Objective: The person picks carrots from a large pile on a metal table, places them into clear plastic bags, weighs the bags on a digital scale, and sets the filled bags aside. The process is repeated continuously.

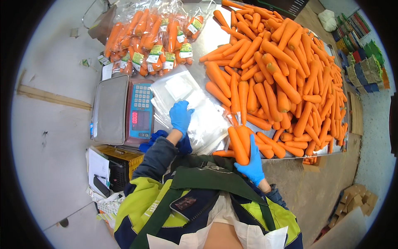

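Note:
My left hand (181, 115), in a blue glove, rests with curled fingers on a stack of clear plastic bags (205, 124). Whether it pinches a bag is not clear. At the table's front edge my right hand (253, 166), also gloved, holds a couple of large carrots (238, 146) from the right side and below. Clear plastic (238, 119) shows near their far ends. Beyond and to the right spreads a big heap of loose carrots (279, 77). Bagged carrots (152, 40) with green and white labels lie at the back left.
Left of the bags stands a digital scale (141, 109) with a bare metal pan (110, 110) and a lit red display. Below it are a yellow and black crate (124, 158) and papers (98, 168). The metal table (214, 29) ends close to my body. Cardboard (354, 199) lies on the floor at right.

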`<state>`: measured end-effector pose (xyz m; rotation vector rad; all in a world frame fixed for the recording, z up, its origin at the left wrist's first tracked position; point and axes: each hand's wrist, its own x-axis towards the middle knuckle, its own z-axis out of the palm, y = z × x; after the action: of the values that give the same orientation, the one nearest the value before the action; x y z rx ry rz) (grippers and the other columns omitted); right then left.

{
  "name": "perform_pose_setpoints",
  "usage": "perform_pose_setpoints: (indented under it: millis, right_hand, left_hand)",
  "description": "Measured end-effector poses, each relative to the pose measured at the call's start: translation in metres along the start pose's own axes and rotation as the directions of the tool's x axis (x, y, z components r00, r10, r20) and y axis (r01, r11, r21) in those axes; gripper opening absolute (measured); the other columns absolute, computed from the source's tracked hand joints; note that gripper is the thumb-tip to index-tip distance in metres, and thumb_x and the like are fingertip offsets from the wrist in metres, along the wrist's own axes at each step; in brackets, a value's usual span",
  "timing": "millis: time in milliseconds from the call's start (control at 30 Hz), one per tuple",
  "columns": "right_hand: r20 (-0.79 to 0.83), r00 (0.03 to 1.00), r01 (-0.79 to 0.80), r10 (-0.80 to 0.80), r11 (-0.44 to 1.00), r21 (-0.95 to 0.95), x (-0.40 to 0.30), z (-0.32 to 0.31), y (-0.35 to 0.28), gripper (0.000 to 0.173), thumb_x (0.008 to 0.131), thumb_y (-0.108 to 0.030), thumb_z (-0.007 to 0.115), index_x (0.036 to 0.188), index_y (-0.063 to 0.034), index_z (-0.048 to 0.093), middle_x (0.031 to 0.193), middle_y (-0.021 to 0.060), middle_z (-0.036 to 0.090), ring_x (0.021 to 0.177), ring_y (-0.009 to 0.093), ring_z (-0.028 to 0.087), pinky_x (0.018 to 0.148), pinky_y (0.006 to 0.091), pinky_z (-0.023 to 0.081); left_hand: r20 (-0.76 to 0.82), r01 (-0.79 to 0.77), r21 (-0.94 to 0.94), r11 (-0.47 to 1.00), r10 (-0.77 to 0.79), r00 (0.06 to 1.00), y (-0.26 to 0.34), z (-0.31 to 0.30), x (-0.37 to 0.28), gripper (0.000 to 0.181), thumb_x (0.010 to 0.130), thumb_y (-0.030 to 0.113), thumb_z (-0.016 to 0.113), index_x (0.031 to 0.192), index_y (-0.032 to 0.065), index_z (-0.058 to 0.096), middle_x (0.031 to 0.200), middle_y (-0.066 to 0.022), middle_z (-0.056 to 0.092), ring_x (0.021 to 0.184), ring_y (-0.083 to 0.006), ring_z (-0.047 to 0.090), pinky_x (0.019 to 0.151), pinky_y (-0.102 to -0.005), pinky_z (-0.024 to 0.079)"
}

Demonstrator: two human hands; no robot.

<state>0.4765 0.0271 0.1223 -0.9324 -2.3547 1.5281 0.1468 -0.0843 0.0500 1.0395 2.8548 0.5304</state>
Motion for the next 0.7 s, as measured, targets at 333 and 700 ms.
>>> perform_pose_setpoints:
  millis: [333,700]
  right_hand:
    - [0.034,0.997,0.055,-0.069,0.946,0.319,0.008,0.002,0.031,0.115,0.066,-0.018,0.083,0.157,-0.003,0.015,0.154,0.0194,0.034,0.139,0.03,0.038,0.115,0.0409,0.03]
    - [-0.135,0.985,0.111,-0.11,0.994,0.0,0.001,-0.02,0.019,0.103,0.068,-0.014,0.077,0.155,-0.0003,0.023,0.145,0.0216,0.044,0.132,0.036,0.046,0.109,0.0405,0.038]
  left_hand:
    - [-0.281,-0.332,0.634,0.699,0.608,0.743,0.063,-0.147,0.004,0.023,0.088,0.019,0.061,0.108,0.0076,0.063,0.067,-0.0005,0.049,0.063,-0.0184,0.056,0.052,-0.0338,0.046]
    - [0.05,-0.439,-0.302,0.847,0.473,0.879,0.049,-0.003,-0.049,0.03,0.076,0.017,0.074,0.104,0.0099,0.064,0.093,-0.0124,0.062,0.089,-0.0333,0.061,0.075,-0.0433,0.05]
